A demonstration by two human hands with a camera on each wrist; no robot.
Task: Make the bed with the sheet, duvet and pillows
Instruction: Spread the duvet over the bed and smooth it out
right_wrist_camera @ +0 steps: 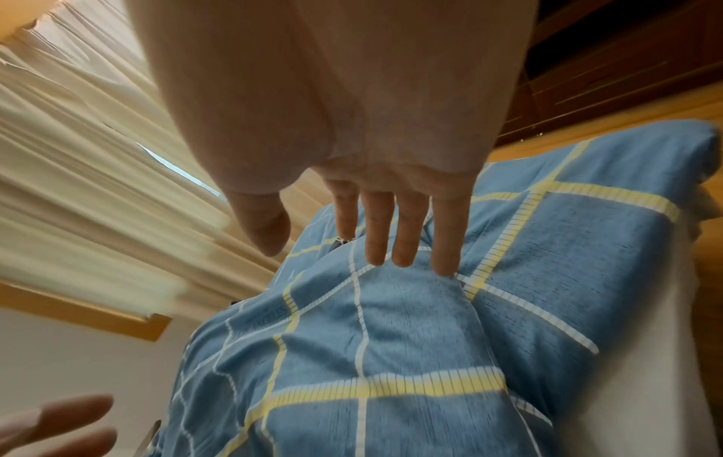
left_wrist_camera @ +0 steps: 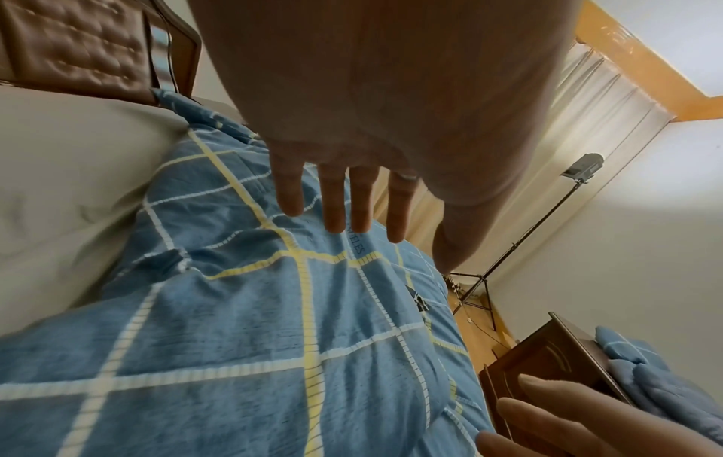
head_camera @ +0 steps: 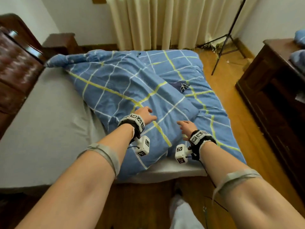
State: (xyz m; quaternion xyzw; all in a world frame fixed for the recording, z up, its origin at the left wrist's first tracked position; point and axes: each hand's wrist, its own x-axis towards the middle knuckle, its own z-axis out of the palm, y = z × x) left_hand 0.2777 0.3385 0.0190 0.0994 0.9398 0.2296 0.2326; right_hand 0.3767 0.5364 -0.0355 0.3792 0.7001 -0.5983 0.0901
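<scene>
The duvet [head_camera: 132, 90], blue with a white and yellow grid, lies rumpled across the right half of the bed, folded over itself in a thick ridge that runs from the far left corner down to the near edge. Its near corner hangs just over the mattress edge. To its left the grey sheet [head_camera: 41, 116] is laid bare, stretched over the mattress, a few creases showing beside the duvet.

Both hands are out over the near fold now. The left hand [head_camera: 146, 115] is spread, fingers [left_wrist_camera: 334, 198] straight and slightly apart, tips at the fabric or just above it, I cannot tell which; it has hold of nothing. The right hand [head_camera: 187, 128] is just beside it, also flat, fingers [right_wrist_camera: 407, 228] extended, the tips right at a raised crease of the duvet, thumb held off to the side, nothing in its grasp.

Outward from there: a dark padded headboard [head_camera: 14, 66] on the left, a dark nightstand [head_camera: 61, 42] beyond the far corner, cream curtains [head_camera: 156, 22] along the far wall. A black tripod stand [head_camera: 226, 37] stands on the wooden floor [head_camera: 231, 100] to the right. A dark wooden cabinet [head_camera: 272, 90] lines the right side, with blue pillows [head_camera: 298, 48] resting on top of it, well apart from the bed.
</scene>
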